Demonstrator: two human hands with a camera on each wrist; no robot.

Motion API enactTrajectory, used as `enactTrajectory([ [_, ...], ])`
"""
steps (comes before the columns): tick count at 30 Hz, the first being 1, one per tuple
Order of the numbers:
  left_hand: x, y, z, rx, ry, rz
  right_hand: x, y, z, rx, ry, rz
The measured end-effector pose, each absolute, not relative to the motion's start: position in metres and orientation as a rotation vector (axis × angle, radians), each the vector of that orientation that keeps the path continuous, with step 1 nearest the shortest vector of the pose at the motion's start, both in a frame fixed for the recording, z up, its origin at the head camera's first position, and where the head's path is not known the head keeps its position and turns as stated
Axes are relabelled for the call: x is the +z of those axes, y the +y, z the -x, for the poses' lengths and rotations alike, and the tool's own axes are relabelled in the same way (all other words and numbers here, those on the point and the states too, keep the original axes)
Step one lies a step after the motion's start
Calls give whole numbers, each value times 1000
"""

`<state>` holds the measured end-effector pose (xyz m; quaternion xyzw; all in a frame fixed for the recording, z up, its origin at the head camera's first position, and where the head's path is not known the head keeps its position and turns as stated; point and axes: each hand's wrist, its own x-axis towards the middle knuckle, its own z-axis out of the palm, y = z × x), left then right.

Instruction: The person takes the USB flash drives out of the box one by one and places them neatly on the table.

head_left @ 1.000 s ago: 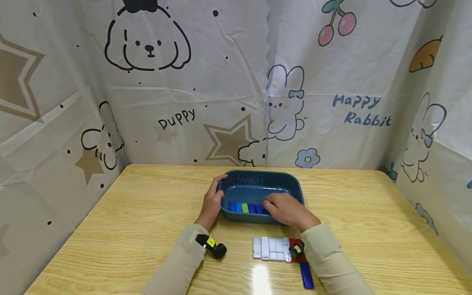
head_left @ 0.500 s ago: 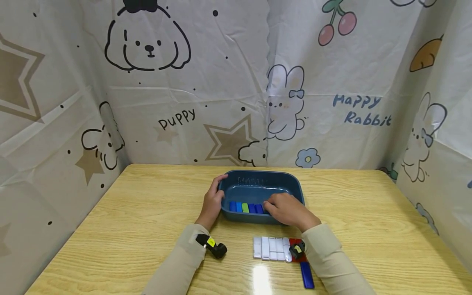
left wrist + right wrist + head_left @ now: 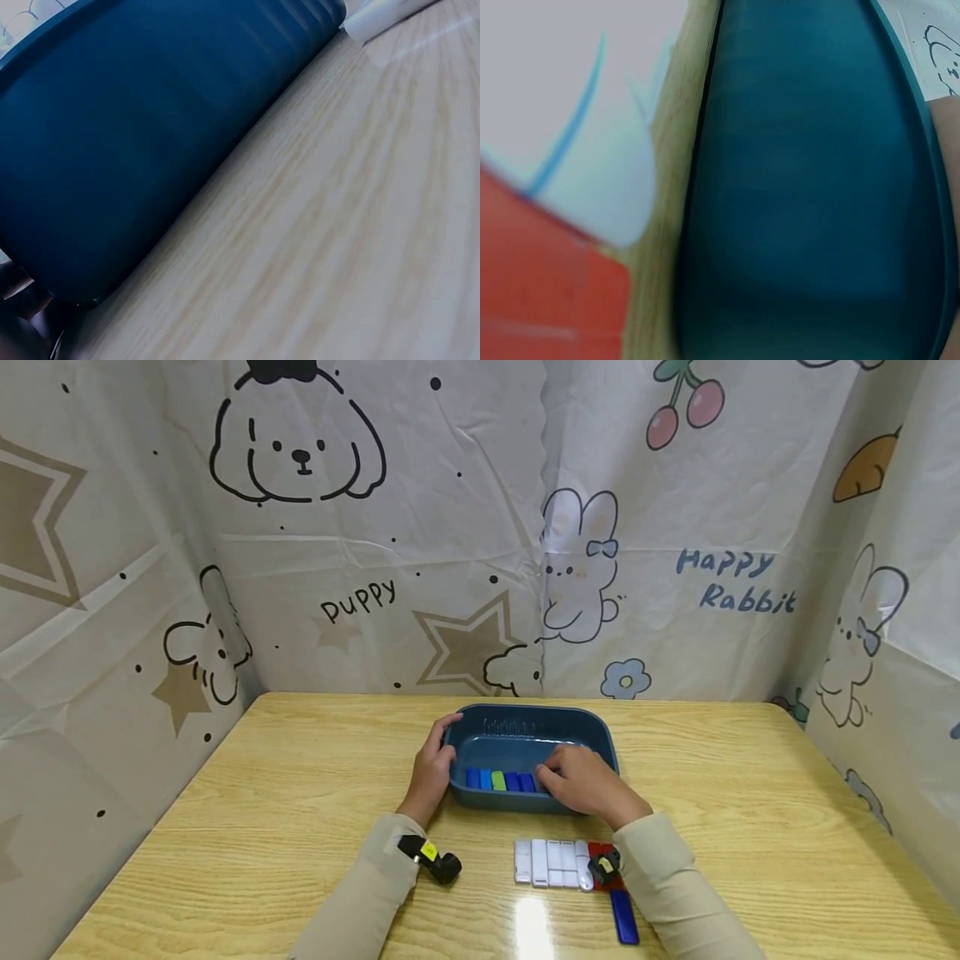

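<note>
A dark blue plastic tub (image 3: 510,806) stands on the table, and my left hand (image 3: 431,768) grips its left end, fingers and thumb at the rim. Inside, along the near wall, small flat sticks stand in a row: dark blue ones, a light blue stick (image 3: 486,780) and a green stick (image 3: 498,782). My right hand (image 3: 585,781) reaches over the near rim with bent fingers, fingertips beside the rightmost visible blue stick (image 3: 527,783). Whatever lies under those fingertips is hidden. In the right wrist view the tub's outer wall (image 3: 802,187) fills the middle and hides the fingertips.
Several white sticks (image 3: 551,864) lie side by side in front of the tub, then red pieces (image 3: 598,849) partly under the right wrist camera. A loose dark blue stick (image 3: 624,917) lies nearer me. A patterned curtain (image 3: 465,527) hangs behind the wooden table (image 3: 300,818).
My right hand has risen slightly, its fingertips still by the right end of the row. A sliver of blue seen beside them a second ago is now covered. The left hand stays put.
</note>
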<state>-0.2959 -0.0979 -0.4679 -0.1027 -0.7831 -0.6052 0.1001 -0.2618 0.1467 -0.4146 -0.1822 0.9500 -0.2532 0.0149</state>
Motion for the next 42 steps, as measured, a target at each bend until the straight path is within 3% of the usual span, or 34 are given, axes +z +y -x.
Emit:
enactTrajectory([
  [29,-466,-96,292,-1824,-2313,317,-413,154,260,-1073,3011,470],
  [42,-466,-96,295,-1789,-2306,293,-414,160,258,-1228,3054,607],
])
